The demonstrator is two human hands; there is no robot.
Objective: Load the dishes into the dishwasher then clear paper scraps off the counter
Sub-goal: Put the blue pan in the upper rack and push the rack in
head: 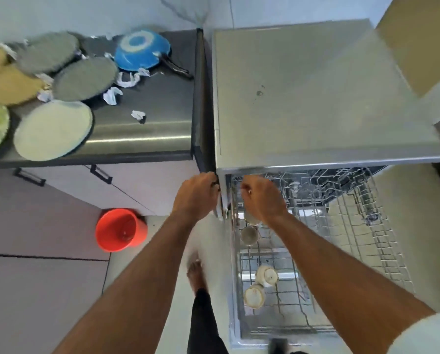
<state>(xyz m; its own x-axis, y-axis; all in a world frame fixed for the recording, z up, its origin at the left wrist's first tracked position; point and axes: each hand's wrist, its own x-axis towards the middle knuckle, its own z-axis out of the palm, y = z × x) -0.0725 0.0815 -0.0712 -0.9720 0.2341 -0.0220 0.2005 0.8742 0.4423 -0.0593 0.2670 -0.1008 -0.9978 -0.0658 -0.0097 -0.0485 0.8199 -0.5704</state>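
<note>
The dishwasher [316, 98] stands open with its wire rack [367, 241] pulled out. In the rack's left side are a metal cup [248, 235] and two cream cups [266, 275]. My left hand [197, 196] grips the dishwasher's front left edge. My right hand [263, 199] is over the rack's back left corner, with its curled fingers pinching a wire there. Several plates [52, 130] in grey, tan, cream and green lie on the steel counter [150, 108], with a blue pan [139, 51] upside down. White paper scraps [138, 115] are strewn among them.
A red bucket [119, 229] stands on the floor beside the cabinet. Cabinet drawers with dark handles [101, 173] run under the counter. My bare foot [196, 275] is on the floor left of the rack.
</note>
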